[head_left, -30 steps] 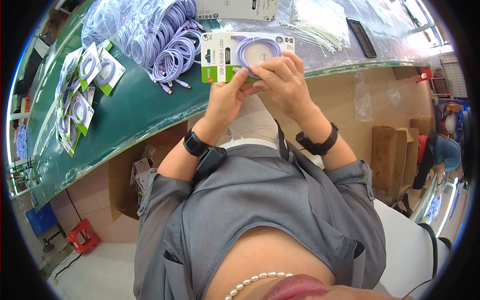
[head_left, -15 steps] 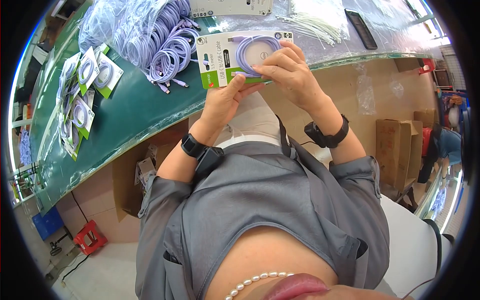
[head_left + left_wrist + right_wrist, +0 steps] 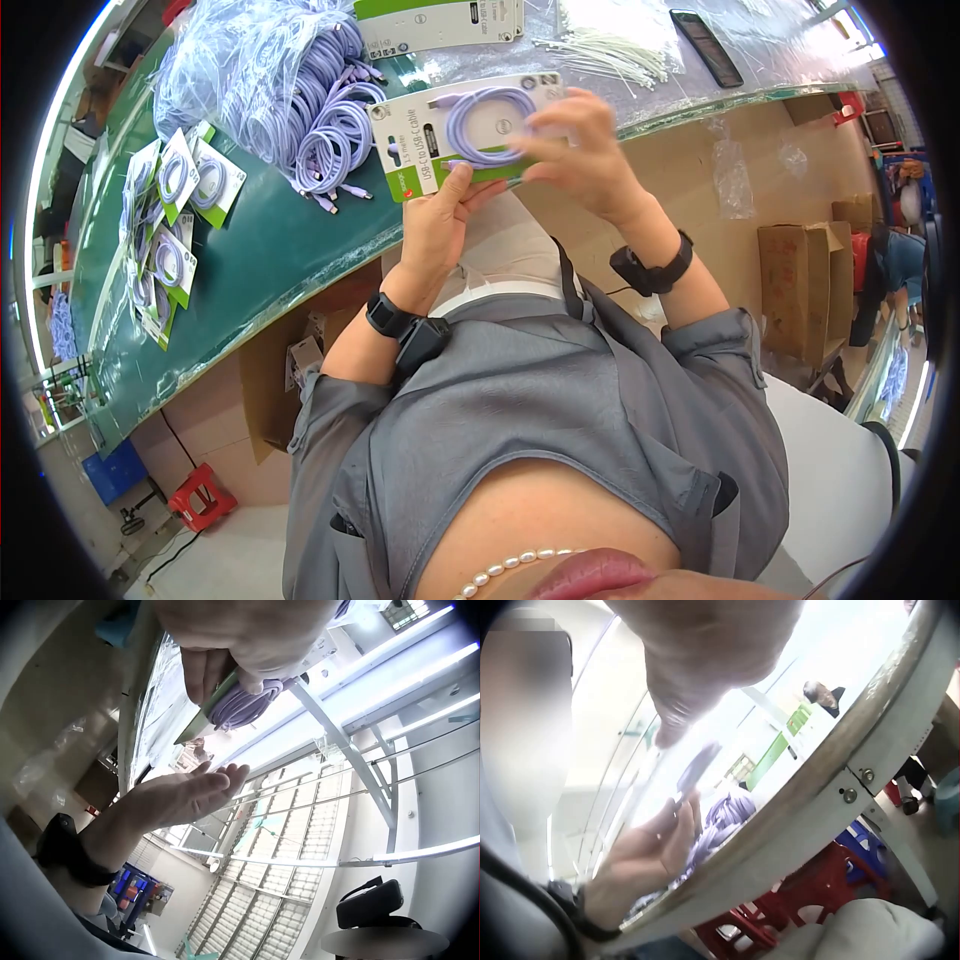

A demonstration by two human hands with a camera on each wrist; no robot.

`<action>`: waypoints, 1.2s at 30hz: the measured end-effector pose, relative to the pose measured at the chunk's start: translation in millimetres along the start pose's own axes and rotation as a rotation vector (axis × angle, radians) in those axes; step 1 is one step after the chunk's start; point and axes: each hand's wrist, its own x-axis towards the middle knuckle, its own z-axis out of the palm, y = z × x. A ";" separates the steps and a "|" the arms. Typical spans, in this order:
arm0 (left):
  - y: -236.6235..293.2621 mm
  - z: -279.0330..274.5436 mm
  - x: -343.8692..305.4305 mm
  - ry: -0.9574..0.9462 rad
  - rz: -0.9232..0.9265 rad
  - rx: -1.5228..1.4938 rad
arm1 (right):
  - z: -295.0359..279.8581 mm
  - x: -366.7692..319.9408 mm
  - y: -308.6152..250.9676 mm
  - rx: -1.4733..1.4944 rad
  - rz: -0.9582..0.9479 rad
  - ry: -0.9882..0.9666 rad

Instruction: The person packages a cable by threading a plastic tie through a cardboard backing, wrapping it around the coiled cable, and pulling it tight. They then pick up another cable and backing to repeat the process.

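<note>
My left hand point(image 3: 435, 225) holds a white and green printed card point(image 3: 400, 150) by its lower edge, thumb in front and fingers behind. A coiled lilac USB-C cable point(image 3: 458, 130) lies on the card's face, its plugs toward the left. My right hand point(image 3: 585, 155) is at the card's right end, blurred in the head view. In the left wrist view that right hand point(image 3: 180, 799) shows its fingers extended, with nothing in them, apart from the cable coil point(image 3: 244, 709). The right wrist view shows the left hand point(image 3: 652, 851) pinching the card from below.
Carded cables point(image 3: 165, 230) lie in a pile on the green table point(image 3: 260, 235) at left. Beside them is a heap of loose lilac cables point(image 3: 330, 150) under clear plastic. Another card point(image 3: 440, 35), white cable ties point(image 3: 615, 55) and a phone point(image 3: 706, 48) lie at the back.
My right fingers have come off the cable coil and moved away from the card's right side. The card, held in my left hand, has shifted slightly left and down and tilted.
</note>
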 end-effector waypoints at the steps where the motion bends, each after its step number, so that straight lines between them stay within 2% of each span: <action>1: 0.6 -2.5 3.4 0.026 0.011 -0.007 | -3.8 -2.8 5.3 0.025 0.146 0.129; 2: 1.0 -5.2 6.8 0.053 0.024 -0.016 | -6.7 -5.0 10.8 0.051 0.290 0.255; 3: 1.3 -7.3 9.8 0.079 0.036 -0.026 | -7.7 -7.5 17.7 0.049 0.289 0.255; 5: 2.4 -9.7 14.8 0.079 0.031 -0.012 | -8.3 -16.2 37.2 0.280 0.805 0.284; 9: 7.0 -11.2 26.7 0.082 0.031 0.007 | -6.5 -39.7 98.6 -0.016 0.905 0.277; 10: 9.6 -12.8 28.7 0.110 0.060 0.001 | -8.4 -41.9 104.0 -0.031 0.908 0.284; 11: 10.5 -13.1 30.1 0.141 0.091 -0.004 | -8.6 -43.3 107.6 -0.103 0.884 0.211; 13: 13.1 -10.6 31.4 0.155 0.073 -0.002 | -5.4 -42.3 112.8 -0.232 0.831 0.055; 14: 15.0 -9.5 31.2 0.177 0.059 0.003 | -3.1 -41.3 113.5 -0.233 0.834 0.055; 17: 12.1 -14.8 34.4 0.198 0.035 -0.011 | 6.3 -37.7 109.3 -0.416 0.860 -0.142; 23: 11.7 -15.0 48.5 0.253 -0.059 -0.193 | -24.8 -28.9 94.6 -0.635 0.679 -0.215; 25: 17.5 -9.6 55.6 0.088 -0.138 -0.420 | -47.5 -19.2 77.1 -0.656 0.599 -0.174; 26: 21.0 -6.9 55.4 0.100 -0.121 -0.414 | -52.6 -12.9 66.9 -0.639 0.588 -0.169; 28: 25.5 1.2 56.6 0.032 -0.189 -0.662 | -62.8 -8.1 50.0 -0.336 0.583 0.044; 29: 27.2 6.4 57.2 -0.008 -0.227 -0.786 | -61.2 -5.7 40.7 -0.332 0.579 0.047; 30: 29.4 12.5 56.8 -0.008 -0.224 -0.782 | -54.9 0.8 27.9 -0.099 0.602 0.093; 31: 32.4 18.9 55.3 -0.058 -0.295 -0.935 | -47.6 7.5 16.9 0.134 0.622 0.140; 33: 38.3 27.8 50.9 -0.152 -0.445 -1.225 | -33.7 20.9 -1.4 0.152 0.558 0.147; 34: 39.8 29.7 49.9 -0.149 -0.446 -1.213 | -29.4 26.8 -6.5 0.161 0.485 0.138; 36: 43.2 31.9 47.4 -0.194 -0.432 -1.299 | -24.4 33.3 -10.3 0.160 0.469 0.146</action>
